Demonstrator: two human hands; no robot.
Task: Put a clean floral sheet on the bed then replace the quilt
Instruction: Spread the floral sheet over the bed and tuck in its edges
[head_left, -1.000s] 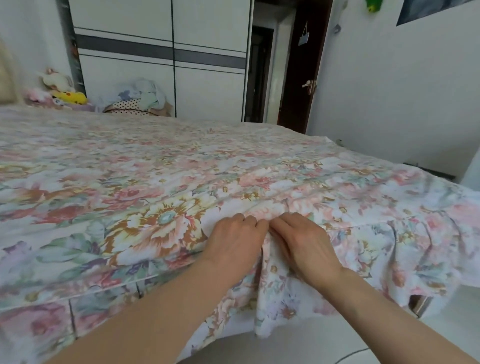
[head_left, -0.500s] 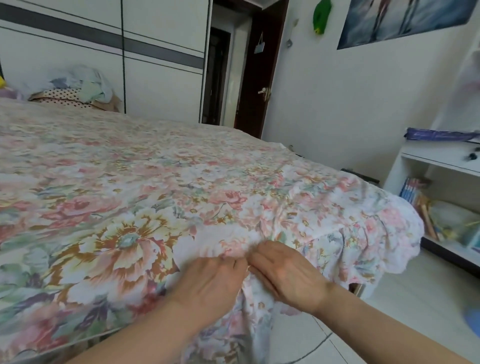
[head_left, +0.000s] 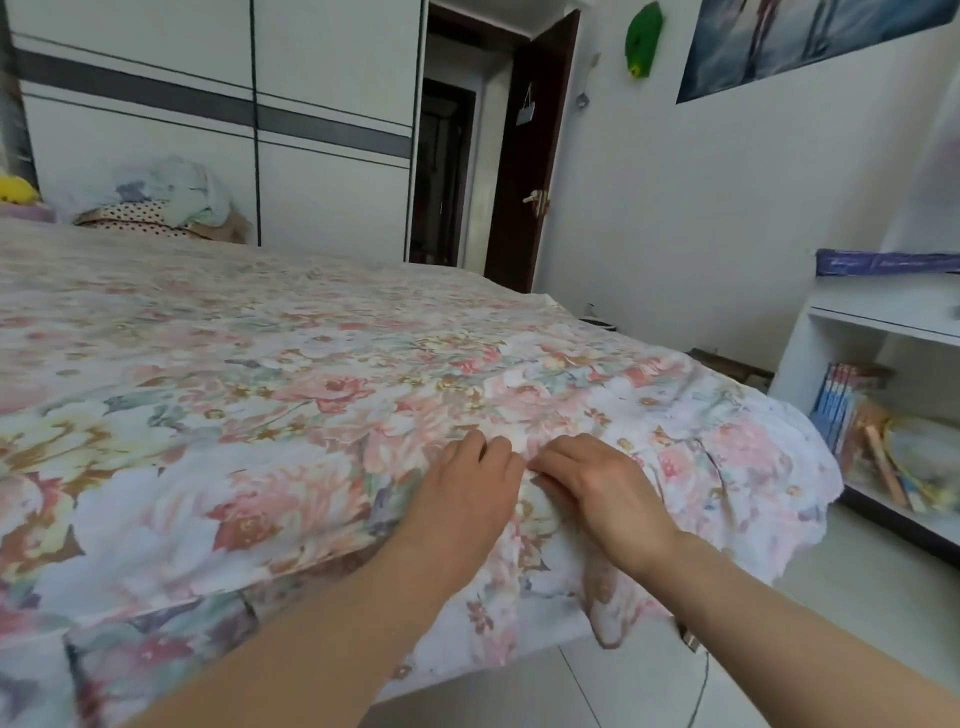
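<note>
A floral sheet (head_left: 270, 374) in pink, cream and green covers the whole bed and hangs over its near edge and right corner. My left hand (head_left: 465, 491) and my right hand (head_left: 602, 488) lie side by side at the near edge, fingertips almost touching. Both sets of fingers are curled into a raised fold of the sheet between them. A bundle of pale bedding (head_left: 166, 192) sits on a dotted cushion beyond the far left side of the bed.
A white wardrobe (head_left: 218, 119) with a grey band stands behind the bed. A dark door (head_left: 530, 171) stands open at the back. A white shelf unit (head_left: 878, 332) with books is at the right, tiled floor (head_left: 862, 597) below it.
The view has swung right, bringing the shelf unit into sight. Both hands have stayed together on the fold at the bed's edge, now nearer the right corner.
</note>
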